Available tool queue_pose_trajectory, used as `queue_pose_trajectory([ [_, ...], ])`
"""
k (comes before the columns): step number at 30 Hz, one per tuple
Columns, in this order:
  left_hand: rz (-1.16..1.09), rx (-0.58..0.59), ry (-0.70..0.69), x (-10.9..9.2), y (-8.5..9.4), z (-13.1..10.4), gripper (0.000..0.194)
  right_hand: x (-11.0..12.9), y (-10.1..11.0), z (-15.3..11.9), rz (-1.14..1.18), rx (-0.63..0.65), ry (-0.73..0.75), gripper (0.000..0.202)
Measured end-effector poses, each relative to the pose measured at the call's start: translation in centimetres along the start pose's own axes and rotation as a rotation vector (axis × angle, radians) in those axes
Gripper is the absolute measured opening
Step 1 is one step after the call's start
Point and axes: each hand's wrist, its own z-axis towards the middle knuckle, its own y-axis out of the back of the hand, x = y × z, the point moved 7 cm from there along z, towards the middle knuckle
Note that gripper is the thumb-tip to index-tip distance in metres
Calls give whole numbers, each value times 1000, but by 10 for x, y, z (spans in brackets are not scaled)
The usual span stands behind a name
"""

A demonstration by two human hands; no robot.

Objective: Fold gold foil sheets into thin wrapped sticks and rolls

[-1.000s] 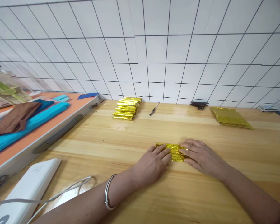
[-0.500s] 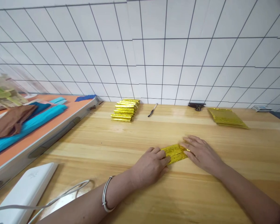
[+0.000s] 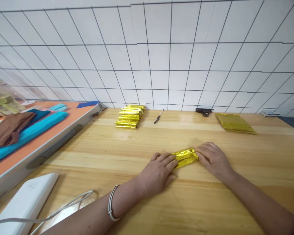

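Note:
A shiny gold foil strip (image 3: 186,158), folded lengthwise, lies slanted on the wooden table between my two hands. My left hand (image 3: 160,171) rests over its left end, fingers laid on the foil and slightly apart, the thumb lower down. At the strip's right end, my right hand (image 3: 214,161) pinches the edge between thumb and bent fingers. A stack of rolled gold foil pieces (image 3: 130,117) sits by the wall, left of centre. Flat gold foil sheets (image 3: 235,123) lie in a pile at the back right.
A pen (image 3: 159,116) and a black clip (image 3: 204,112) lie near the tiled wall. On the left, an orange board (image 3: 47,129) bears blue and brown material. A white device (image 3: 26,202) with a cable (image 3: 71,205) is at the lower left.
My right hand has closed its fingers on the strip's right end, where they were spread before. The fingers of my left hand have straightened over the foil.

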Motion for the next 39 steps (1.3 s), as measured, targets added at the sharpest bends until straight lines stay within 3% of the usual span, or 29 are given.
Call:
queue_pose_trajectory([
  [7,-7,44,-16,9,-6,-1,55,38,-10,-3,-61,124,201,21],
  [13,-34,53,-36,12,-4,0,62,63,-27,-1,-92,284,181,31],
  [24,-24,28,-44,18,-4,4,54,69,-24,0,-8,305,146,24],
  [39,-19,23,-42,45,-5,10,41,73,-26,1,48,309,228,16],
])
